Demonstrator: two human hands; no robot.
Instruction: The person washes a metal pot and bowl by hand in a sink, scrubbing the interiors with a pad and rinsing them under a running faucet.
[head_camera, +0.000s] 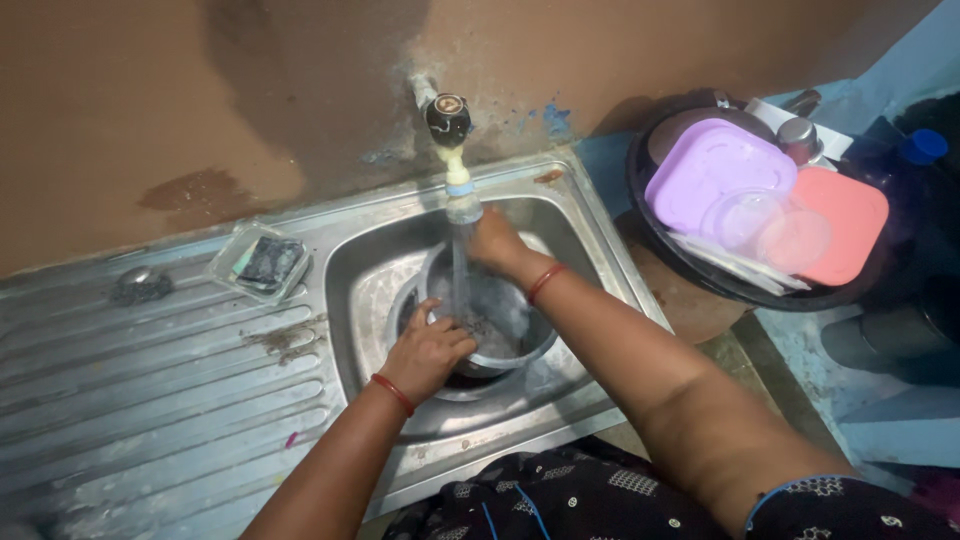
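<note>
Head view shows us a round steel bowl (497, 325) in the sink (590, 225), under the tap (448, 120), with water running into it. Our left hand (425, 352) grips the near rim with fingers curled; our right hand (495, 240) holds the far rim, its fingers hidden from us. We judge it best to keep both rims firm and turn the bowl slowly under the stream. Its mouth points up, a little tilted; being round, it has no clear long axis.
</note>
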